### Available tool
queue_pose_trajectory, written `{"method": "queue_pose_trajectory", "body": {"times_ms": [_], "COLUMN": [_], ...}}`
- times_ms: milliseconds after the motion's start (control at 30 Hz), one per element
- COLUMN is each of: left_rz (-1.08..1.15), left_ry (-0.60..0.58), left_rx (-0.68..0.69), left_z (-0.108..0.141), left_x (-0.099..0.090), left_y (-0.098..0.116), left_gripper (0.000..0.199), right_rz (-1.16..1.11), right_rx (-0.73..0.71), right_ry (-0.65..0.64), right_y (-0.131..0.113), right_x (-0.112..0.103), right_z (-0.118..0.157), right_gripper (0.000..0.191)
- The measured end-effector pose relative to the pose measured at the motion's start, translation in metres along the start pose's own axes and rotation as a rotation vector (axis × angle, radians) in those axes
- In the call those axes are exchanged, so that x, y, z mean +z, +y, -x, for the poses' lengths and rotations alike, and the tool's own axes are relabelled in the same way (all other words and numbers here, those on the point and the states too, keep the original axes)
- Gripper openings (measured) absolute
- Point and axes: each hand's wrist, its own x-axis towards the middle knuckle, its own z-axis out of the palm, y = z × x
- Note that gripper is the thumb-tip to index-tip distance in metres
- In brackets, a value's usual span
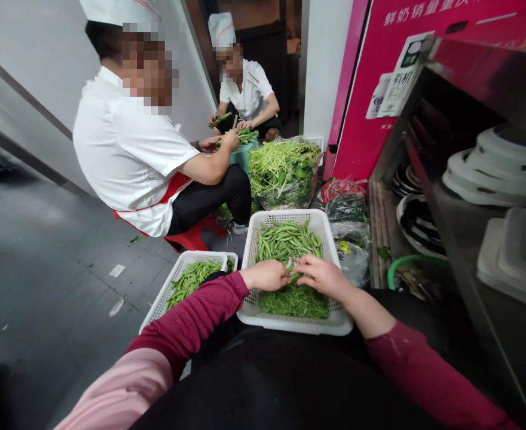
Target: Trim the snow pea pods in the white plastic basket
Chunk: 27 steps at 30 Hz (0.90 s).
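Both hands meet over the middle of a white perforated basket (294,327). My left hand (268,276) is closed, its fingertips pinching a green pea pod (292,276). From the other side my right hand (324,277) pinches at the same pod with thumb and forefinger. Behind the hands, whole pea pods (287,237) fill the far half of the basket. Thin green trimmings (294,302) are heaped in the near half, below my fingers. To the left, a second white basket (154,313) holds more pods (193,280).
A co-worker in white (132,137) sits on a red stool (193,236) at left; another person (249,89) crouches behind. A large bag of leafy greens (285,170) stands beyond my basket. Plastic bags (348,230) and a metal shelf (469,251) with containers lie right.
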Motion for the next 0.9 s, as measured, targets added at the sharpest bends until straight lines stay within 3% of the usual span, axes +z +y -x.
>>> {"method": "queue_pose_trajectory", "body": {"times_ms": [67, 167, 233, 333, 400, 500, 567, 667, 767, 900], "left_rz": [-0.009, 0.022, 0.057, 0.111, 0.112, 0.023, -0.037, -0.075, -0.114, -0.098], "left_ry": [0.083, 0.351, 0.521, 0.67, 0.63, 0.294, 0.134, 0.204, 0.222, 0.165], "left_rx": [0.045, 0.029, -0.019, -0.098, -0.127, -0.11, -0.09, -0.183, -0.414, -0.459], "left_z": [0.001, -0.006, -0.014, -0.027, -0.029, -0.018, -0.011, -0.021, -0.051, -0.069], "left_x": [-0.005, 0.001, 0.01, 0.026, 0.037, 0.056, 0.066, 0.07, 0.069, 0.069], "left_y": [0.002, 0.009, 0.012, 0.012, 0.009, 0.002, -0.006, -0.021, -0.037, -0.048], "left_gripper": [0.025, 0.028, 0.03, 0.034, 0.035, 0.025, 0.013, 0.037, 0.027, 0.017], "right_rz": [-0.051, -0.238, -0.47, -0.922, -1.141, -1.263, -1.313, -1.393, -1.417, -1.25], "right_rx": [0.007, 0.201, 0.339, 0.504, 0.607, 0.709, 0.687, 0.65, 0.746, 0.81], "right_ry": [-0.07, 0.091, 0.154, 0.126, 0.25, 0.709, 0.895, 0.825, 0.627, 0.444], "right_y": [0.0, -0.001, -0.004, -0.009, -0.005, 0.019, 0.037, 0.049, 0.042, 0.035], "right_x": [0.001, 0.006, 0.012, 0.019, 0.016, -0.008, -0.028, -0.041, -0.03, -0.005], "right_z": [-0.001, -0.004, -0.005, -0.006, -0.007, -0.01, -0.011, -0.014, -0.017, -0.018], "right_gripper": [0.014, 0.01, 0.016, 0.026, 0.029, 0.028, 0.026, 0.018, 0.014, 0.02]}}
